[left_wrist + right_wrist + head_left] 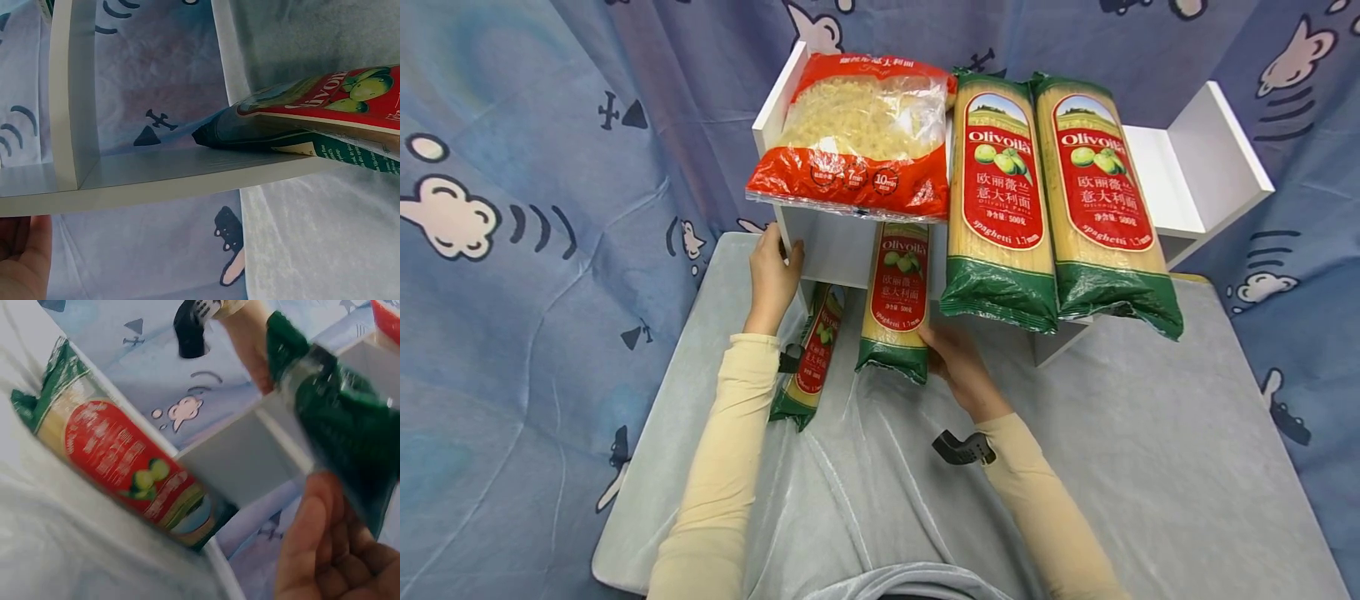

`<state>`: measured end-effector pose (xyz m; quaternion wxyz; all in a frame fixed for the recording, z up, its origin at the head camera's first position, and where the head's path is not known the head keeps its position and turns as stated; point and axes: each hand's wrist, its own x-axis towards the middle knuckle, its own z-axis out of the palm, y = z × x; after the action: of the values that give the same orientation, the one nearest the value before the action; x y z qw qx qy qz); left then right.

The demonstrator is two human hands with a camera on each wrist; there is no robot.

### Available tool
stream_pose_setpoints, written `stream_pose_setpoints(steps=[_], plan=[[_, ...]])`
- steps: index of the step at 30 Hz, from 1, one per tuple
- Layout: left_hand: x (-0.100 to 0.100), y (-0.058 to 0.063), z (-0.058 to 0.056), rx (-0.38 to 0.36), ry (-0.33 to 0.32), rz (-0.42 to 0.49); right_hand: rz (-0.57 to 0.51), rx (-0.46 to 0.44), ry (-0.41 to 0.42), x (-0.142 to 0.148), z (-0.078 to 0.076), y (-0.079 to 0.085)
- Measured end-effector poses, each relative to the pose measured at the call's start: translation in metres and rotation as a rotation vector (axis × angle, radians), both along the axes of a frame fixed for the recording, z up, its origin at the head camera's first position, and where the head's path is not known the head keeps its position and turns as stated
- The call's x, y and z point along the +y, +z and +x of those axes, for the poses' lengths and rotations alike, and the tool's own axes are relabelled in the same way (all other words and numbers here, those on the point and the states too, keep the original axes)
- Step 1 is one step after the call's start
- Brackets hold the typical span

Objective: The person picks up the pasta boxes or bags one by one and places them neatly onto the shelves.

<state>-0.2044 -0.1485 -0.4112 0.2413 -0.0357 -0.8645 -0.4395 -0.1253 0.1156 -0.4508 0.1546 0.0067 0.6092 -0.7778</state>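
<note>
My left hand (772, 279) grips the left side panel of a white shelf (831, 250), with the thumb on its front edge. At the lower right, my right hand (958, 371) holds a green-ended spaghetti pack (897, 304) near its bottom end. In the right wrist view, the fingers (312, 525) curl under this pack's green end (350, 425). The pack's other end reaches into the shelf's opening, beneath the top packs. Another spaghetti pack (816, 358) lies slanted on the grey-covered table, partly under the shelf, to the left of the held one.
A red-and-clear bag of short pasta (865, 125) sits on top of the shelf at left. Beside it, two spaghetti packs (1000, 200) overhang the front edge. A white upright panel (1221, 158) stands at right. Patterned blue curtain (512, 333) surrounds the grey table (1187, 467).
</note>
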Motion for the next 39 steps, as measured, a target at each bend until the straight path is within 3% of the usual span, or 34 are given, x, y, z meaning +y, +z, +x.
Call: stream_pose_setpoints(steps=[6,12,16,22,25,32,39], plan=[[0.001,0.000,0.000,-0.006,0.008,-0.001,-0.067,-0.007,0.039,0.009,0.008,-0.019],[0.000,0.000,0.000,-0.007,0.007,-0.003,-0.027,0.000,0.189,0.010,0.013,-0.038],[0.000,0.000,0.000,-0.002,0.003,-0.002,0.041,-0.044,0.271,-0.001,0.015,-0.053],[0.001,0.000,-0.001,0.002,0.003,-0.002,-0.008,-0.110,0.321,-0.027,0.019,-0.066],[0.002,0.000,-0.001,-0.001,0.007,0.005,0.019,-0.126,0.351,-0.037,0.018,-0.070],[0.002,0.000,-0.001,-0.004,0.011,0.008,0.092,-0.094,0.342,-0.056,0.013,-0.076],[0.002,0.000,0.000,-0.016,0.016,0.010,0.118,-0.141,0.267,-0.071,0.011,-0.077]])
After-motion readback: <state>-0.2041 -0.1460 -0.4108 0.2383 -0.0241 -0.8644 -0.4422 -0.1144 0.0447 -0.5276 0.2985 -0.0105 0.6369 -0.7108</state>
